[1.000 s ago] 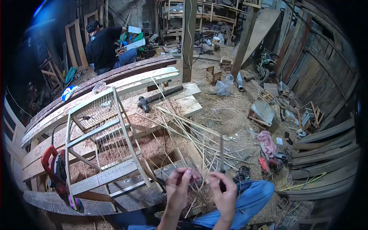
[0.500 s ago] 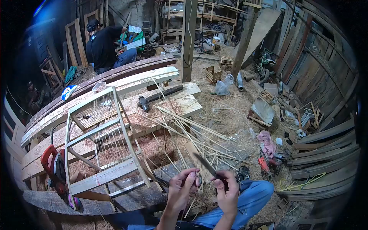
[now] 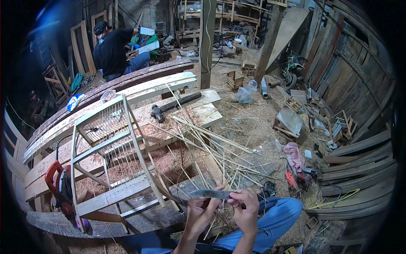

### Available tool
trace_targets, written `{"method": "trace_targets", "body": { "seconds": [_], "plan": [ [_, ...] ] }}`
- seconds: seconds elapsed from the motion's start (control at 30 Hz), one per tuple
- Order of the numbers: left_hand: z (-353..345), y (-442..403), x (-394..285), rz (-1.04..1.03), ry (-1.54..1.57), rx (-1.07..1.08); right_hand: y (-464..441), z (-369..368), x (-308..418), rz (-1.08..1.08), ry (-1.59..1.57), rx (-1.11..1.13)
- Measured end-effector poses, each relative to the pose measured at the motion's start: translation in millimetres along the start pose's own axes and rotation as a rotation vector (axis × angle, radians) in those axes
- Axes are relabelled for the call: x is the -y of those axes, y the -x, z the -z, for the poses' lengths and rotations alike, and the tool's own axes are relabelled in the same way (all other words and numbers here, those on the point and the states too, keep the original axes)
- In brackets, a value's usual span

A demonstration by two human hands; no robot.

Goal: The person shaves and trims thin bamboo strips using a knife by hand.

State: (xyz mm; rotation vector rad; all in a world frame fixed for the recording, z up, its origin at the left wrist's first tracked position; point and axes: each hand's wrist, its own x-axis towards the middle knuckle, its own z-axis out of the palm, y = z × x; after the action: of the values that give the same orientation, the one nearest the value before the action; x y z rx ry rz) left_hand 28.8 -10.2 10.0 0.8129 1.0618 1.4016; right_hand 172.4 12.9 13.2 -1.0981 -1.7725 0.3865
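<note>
My right hand (image 3: 245, 208) is closed around a knife (image 3: 212, 194), whose blade points left and lies level above my left hand. My left hand (image 3: 202, 213) is closed, its fingers partly behind the blade; what it pinches is hidden or too thin to make out. Just beyond both hands, thin wooden strips (image 3: 220, 158) lie in a loose pile. To the left stands a wooden frame (image 3: 116, 197) strung with many thin rods. A hammer (image 3: 157, 113) rests on the planks behind it.
A red power tool (image 3: 63, 186) sits left of the frame. Long planks (image 3: 148, 86) run across the back left, with a seated person (image 3: 112, 53) beyond. A wooden post (image 3: 207, 46) rises behind. At right are a pink cloth (image 3: 292, 153), a red tool (image 3: 291, 180) and stacked boards (image 3: 359, 182).
The knife has swung from pointing up and away to lying level, pointing left over my left hand. My right hand has turned with it. The view has shifted slightly.
</note>
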Motion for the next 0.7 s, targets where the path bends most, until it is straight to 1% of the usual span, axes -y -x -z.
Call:
{"method": "trace_targets", "body": {
  "seconds": [0.1,0.23,0.3,0.4,0.53,0.63,0.67,0.7],
  "plan": [
    [-1.7,3.0,-2.3,0.037,-0.043,-0.018,3.9,-4.6,-6.8,0.019,-0.008,-0.055],
    [-4.3,5.4,-2.1,0.052,-0.015,-0.042,4.6,-4.3,-8.7,0.033,-0.025,-0.113],
    [-1.4,7.4,-6.5,0.037,-0.126,-0.008,2.4,-1.2,-6.3,0.048,-0.011,-0.134],
    [1.2,8.6,-10.2,-0.011,-0.179,0.051,2.6,-0.3,-9.5,0.058,0.006,-0.159],
    [0.8,6.7,-4.4,-0.081,-0.197,0.035,3.6,2.1,-16.9,0.072,0.069,-0.183],
    [0.7,6.4,-8.1,-0.025,-0.219,0.065,4.4,3.1,-22.2,0.075,0.096,-0.179],
    [0.9,6.1,-12.6,0.007,-0.179,0.064,7.2,3.7,-34.8,0.076,0.097,-0.180],
    [2.0,7.0,-17.2,0.039,-0.139,0.063,11.7,5.3,-56.1,-0.007,0.181,-0.317]
  ]
}}
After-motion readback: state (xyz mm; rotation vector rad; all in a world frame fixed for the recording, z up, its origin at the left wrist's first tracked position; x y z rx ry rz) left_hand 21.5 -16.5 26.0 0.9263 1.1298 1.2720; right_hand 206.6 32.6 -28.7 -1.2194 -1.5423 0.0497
